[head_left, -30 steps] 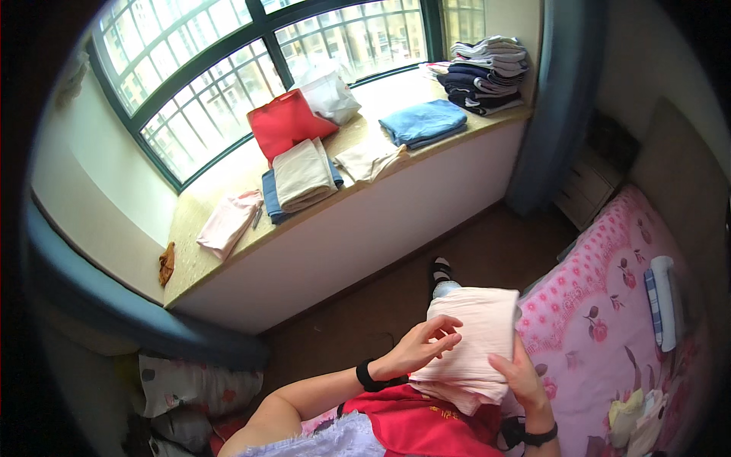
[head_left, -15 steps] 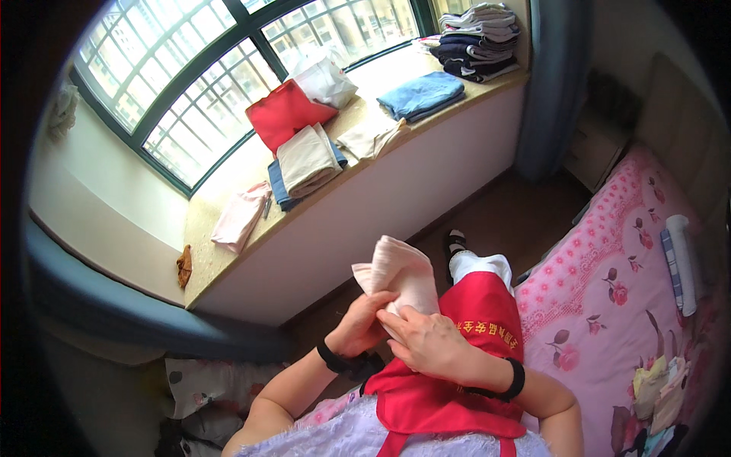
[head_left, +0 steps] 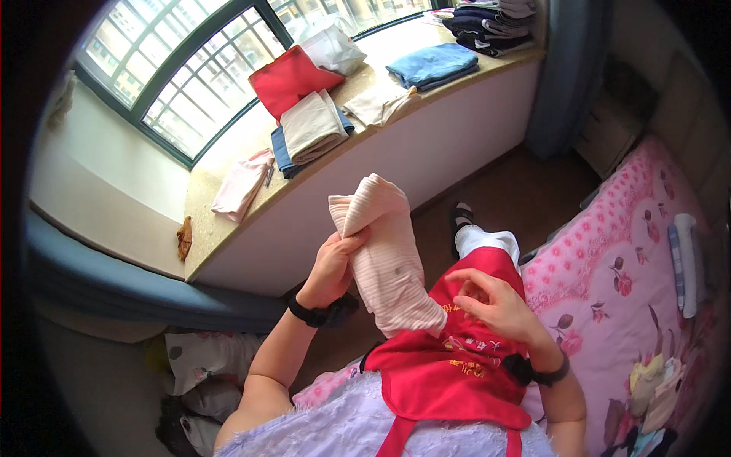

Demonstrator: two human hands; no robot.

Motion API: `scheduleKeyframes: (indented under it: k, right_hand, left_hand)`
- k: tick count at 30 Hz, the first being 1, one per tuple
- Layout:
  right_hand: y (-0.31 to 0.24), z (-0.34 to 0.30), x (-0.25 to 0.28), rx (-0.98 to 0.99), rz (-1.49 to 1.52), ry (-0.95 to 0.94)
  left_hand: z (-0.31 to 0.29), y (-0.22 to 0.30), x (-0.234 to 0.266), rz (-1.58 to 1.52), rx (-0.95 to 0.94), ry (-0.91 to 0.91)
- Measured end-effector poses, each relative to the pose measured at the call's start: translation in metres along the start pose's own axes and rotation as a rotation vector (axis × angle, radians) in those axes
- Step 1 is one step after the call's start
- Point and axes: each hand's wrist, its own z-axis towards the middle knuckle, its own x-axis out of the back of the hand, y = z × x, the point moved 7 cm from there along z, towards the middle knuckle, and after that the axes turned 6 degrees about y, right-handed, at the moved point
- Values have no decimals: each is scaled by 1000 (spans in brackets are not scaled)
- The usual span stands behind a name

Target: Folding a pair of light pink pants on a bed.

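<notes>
A pale pink, finely striped piece of clothing [head_left: 387, 266] hangs in front of me, its upper part folded over and its lower end on my red apron [head_left: 457, 396]. My left hand [head_left: 331, 268] is closed on its left edge, thumb in front; the fingers behind the cloth are hidden. A small dark mark shows on the cloth's face. To the right, my right hand [head_left: 495, 301] is apart from the garment, over the apron. Its fingers are loosely bent and spread, with nothing in them.
On the window ledge lie folded pink cloth [head_left: 242, 185], beige cloth [head_left: 312, 126], a red bag [head_left: 293, 82], a white bag [head_left: 333, 52], folded jeans [head_left: 432, 67] and a dark clothing stack [head_left: 491, 29]. A pink flowered bed [head_left: 594, 266] with small clothes [head_left: 655, 388] stands at right.
The garment has dropped open to a longer shape and swung a little up and left in my left hand. My right hand has let go and moved right, away from it.
</notes>
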Motion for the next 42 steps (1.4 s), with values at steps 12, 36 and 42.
scheduleKeyframes:
  k: [12,36,42]
  right_hand:
    - [58,-53,44,-300,232,80]
    - [85,-48,79,-338,281,277]
    - [82,-52,75,-343,271,317]
  left_hand:
    - [13,-5,16,21,32,44]
    - [32,296,262,11,-490,392]
    - [82,317,339,-230,-709,436]
